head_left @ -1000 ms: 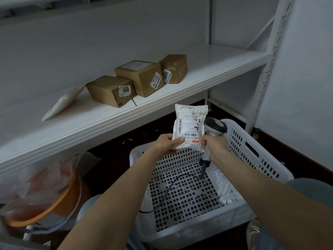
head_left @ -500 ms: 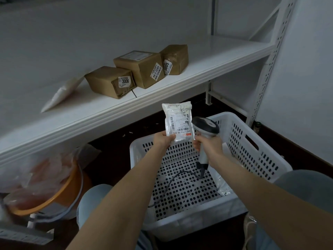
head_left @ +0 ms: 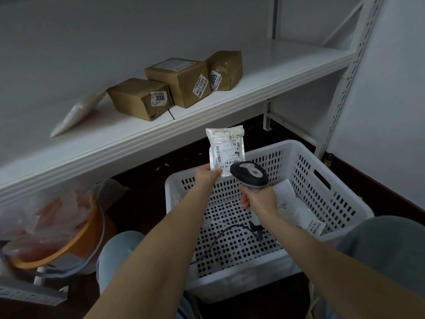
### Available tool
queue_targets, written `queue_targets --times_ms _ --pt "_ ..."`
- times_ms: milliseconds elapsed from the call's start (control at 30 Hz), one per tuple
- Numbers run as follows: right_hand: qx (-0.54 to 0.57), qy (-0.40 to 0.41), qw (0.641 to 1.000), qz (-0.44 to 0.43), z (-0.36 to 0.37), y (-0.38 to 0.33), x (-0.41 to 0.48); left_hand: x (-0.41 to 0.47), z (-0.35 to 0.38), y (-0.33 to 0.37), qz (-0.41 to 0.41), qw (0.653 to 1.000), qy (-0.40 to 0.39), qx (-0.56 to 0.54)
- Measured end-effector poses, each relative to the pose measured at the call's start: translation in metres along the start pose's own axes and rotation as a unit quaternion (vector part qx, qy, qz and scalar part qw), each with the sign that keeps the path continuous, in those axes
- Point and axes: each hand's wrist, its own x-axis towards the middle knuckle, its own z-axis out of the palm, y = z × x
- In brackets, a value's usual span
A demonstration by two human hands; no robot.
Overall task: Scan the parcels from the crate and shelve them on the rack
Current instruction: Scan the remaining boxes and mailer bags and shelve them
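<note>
My left hand [head_left: 207, 177] pinches the lower left corner of a small white pouch parcel [head_left: 226, 150], held upright above the white perforated crate [head_left: 333, 180], label facing me. My right hand [head_left: 258, 200] grips the handle of a grey corded barcode scanner [head_left: 249, 174], its head just below and right of the pouch. Another white parcel [head_left: 296, 209] lies against the crate's right wall. On the white rack shelf [head_left: 264, 88] stand three brown boxes, marked 3006 [head_left: 140, 97], 3205 [head_left: 181, 80] and 3005 [head_left: 226, 69], and a white pouch [head_left: 77, 113] lies to their left.
An orange basin [head_left: 69, 245] with plastic bags sits on the floor at left under the shelf. The rack's perforated upright [head_left: 345, 88] rises at right beside a white wall. My knees show at the bottom. The scanner cable [head_left: 213, 240] trails across the crate floor.
The pouch and the scanner have drifted left and slightly up in view. The scanner head now overlaps the pouch's lower right corner. Both holds are unchanged.
</note>
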Motion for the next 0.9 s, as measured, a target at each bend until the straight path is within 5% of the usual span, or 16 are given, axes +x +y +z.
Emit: queue_targets --times_ms 900 --pt "-0.009 0.001 1.000 -0.003 0.0101 0.0043 -0.0036 0.0087 0.0002 -0.0047 -0.007 1.000 0.007 0.007"
